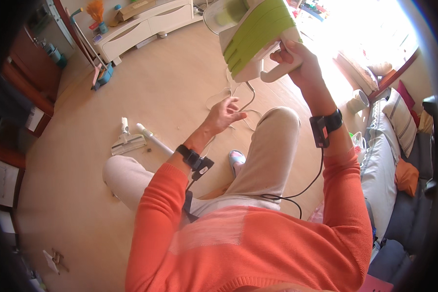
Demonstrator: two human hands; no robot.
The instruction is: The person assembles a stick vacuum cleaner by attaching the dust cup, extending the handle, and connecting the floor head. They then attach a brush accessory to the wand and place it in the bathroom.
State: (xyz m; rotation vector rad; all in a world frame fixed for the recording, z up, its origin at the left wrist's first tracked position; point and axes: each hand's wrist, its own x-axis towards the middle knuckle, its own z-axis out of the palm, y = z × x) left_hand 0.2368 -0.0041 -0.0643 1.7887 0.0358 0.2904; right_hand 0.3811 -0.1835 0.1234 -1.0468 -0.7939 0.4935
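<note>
Up high and ahead, my right hand [304,63] grips the white handle of a green and white vacuum cleaner body [260,36]. Its clear dust cup [225,17] points to the far left. My left hand [224,115] is lower, below the vacuum body and apart from it, with thumb and fingers spread and nothing seen in them. A pale power cord [250,117] lies in loops on the floor behind that hand. On the floor to the left are a white floor nozzle [128,142] and a light vacuum tube [153,138], the tube partly hidden by my left arm.
A white low cabinet [148,24] stands at the far left, with a broom and blue dustpan [102,75] beside it. To the right runs a sofa [382,180] with cushions, near a white bin-like container [358,101]. A black cable [306,187] hangs from my right wrist.
</note>
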